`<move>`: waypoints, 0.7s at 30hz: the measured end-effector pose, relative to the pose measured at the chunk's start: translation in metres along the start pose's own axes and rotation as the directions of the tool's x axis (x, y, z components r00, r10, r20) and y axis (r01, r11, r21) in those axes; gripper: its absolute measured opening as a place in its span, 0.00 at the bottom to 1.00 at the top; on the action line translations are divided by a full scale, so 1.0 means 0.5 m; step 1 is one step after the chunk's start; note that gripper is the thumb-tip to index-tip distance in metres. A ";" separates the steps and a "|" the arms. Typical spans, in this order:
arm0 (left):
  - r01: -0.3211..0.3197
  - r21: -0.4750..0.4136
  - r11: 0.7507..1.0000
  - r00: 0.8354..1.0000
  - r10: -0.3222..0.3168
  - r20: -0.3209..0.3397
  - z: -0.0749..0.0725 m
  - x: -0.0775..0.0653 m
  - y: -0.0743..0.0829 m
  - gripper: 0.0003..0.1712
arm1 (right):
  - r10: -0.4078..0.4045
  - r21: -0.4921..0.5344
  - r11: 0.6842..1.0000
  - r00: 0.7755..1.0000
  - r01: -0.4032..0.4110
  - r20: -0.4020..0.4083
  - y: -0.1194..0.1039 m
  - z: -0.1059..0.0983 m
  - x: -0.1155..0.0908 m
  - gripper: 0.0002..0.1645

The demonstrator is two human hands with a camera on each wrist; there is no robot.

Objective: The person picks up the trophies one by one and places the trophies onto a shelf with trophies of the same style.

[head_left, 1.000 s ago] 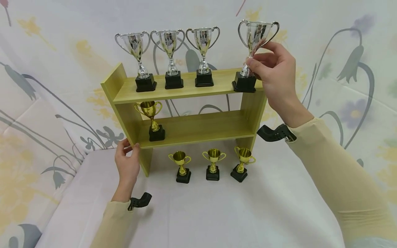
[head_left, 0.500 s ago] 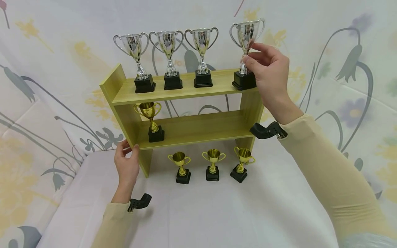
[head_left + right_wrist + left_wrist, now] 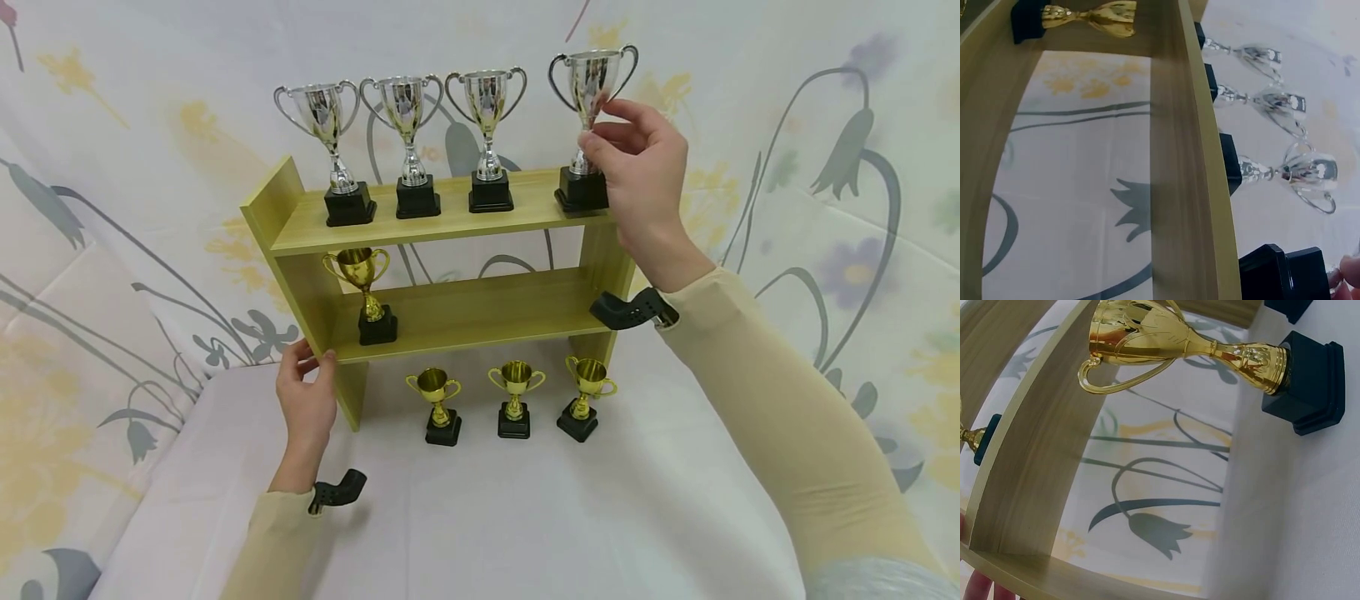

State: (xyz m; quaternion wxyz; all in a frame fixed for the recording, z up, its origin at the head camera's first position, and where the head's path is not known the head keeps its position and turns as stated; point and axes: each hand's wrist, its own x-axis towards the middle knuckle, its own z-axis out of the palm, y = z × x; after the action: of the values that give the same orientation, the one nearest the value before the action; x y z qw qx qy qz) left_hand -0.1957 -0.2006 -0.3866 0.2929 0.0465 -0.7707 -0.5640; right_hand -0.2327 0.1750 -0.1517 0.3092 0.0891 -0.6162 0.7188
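In the head view, my right hand [image 3: 647, 171] pinches a silver trophy cup [image 3: 592, 77] by its stem. Upright, its black base is at the right end of the top board of a wooden shelf [image 3: 480, 312]; whether it touches the board I cannot tell. My left hand [image 3: 309, 404] grips the shelf's left side panel at the middle board, thumb in front. Left of the held cup stand three silver trophies, one being the nearest silver trophy [image 3: 487, 96]. A gold trophy [image 3: 360, 268] stands on the middle board's left end. The right wrist view shows the held cup's black base [image 3: 1285, 275] beside the board.
On the white tabletop [image 3: 510, 517], in front of the shelf, stand a left gold trophy [image 3: 433, 383], a middle gold trophy [image 3: 516, 379] and a right gold trophy [image 3: 589, 377]. A flower-printed cloth [image 3: 787, 208] hangs behind the shelf.
My right hand has moved left with the silver trophy, which has gone from tilted to upright. The left hand keeps its grip on the shelf.
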 end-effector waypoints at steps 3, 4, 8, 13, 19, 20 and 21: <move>0.001 -0.002 1.000 1.000 -0.001 -0.004 -0.001 0.000 0.000 0.21 | 0.005 0.003 1.000 1.000 -0.005 -0.008 0.003 0.003 0.004 0.20; -0.001 -0.003 1.000 1.000 0.001 -0.005 -0.001 0.000 0.000 0.21 | 0.007 0.005 1.000 1.000 -0.007 -0.010 0.004 0.004 0.005 0.19; 0.004 0.001 1.000 1.000 -0.004 -0.005 0.000 -0.001 -0.001 0.21 | 0.008 0.003 1.000 1.000 -0.008 -0.017 0.008 0.009 0.011 0.19; -0.004 0.003 1.000 1.000 0.004 -0.010 0.001 -0.001 -0.003 0.21 | 0.003 -0.020 1.000 1.000 -0.003 -0.014 0.012 0.014 0.015 0.19; -0.009 -0.006 1.000 1.000 0.009 -0.010 0.003 0.000 -0.002 0.20 | 0.005 -0.042 0.999 1.000 -0.006 -0.018 0.018 0.017 0.019 0.19; -0.009 -0.008 1.000 1.000 0.009 -0.010 0.003 0.000 -0.002 0.20 | 0.005 -0.045 0.999 1.000 -0.005 -0.018 0.019 0.017 0.020 0.19; -0.008 -0.009 1.000 1.000 0.008 -0.010 0.003 0.000 -0.002 0.20 | 0.003 -0.050 0.999 1.000 -0.004 -0.018 0.019 0.018 0.020 0.19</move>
State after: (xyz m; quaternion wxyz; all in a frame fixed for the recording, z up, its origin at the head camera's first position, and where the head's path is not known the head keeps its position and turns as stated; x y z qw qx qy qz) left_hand -0.1969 -0.1995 -0.3879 0.2992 0.0447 -0.7667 -0.5662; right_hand -0.2481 0.1694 -0.1526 0.3156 0.0740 -0.6314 0.7045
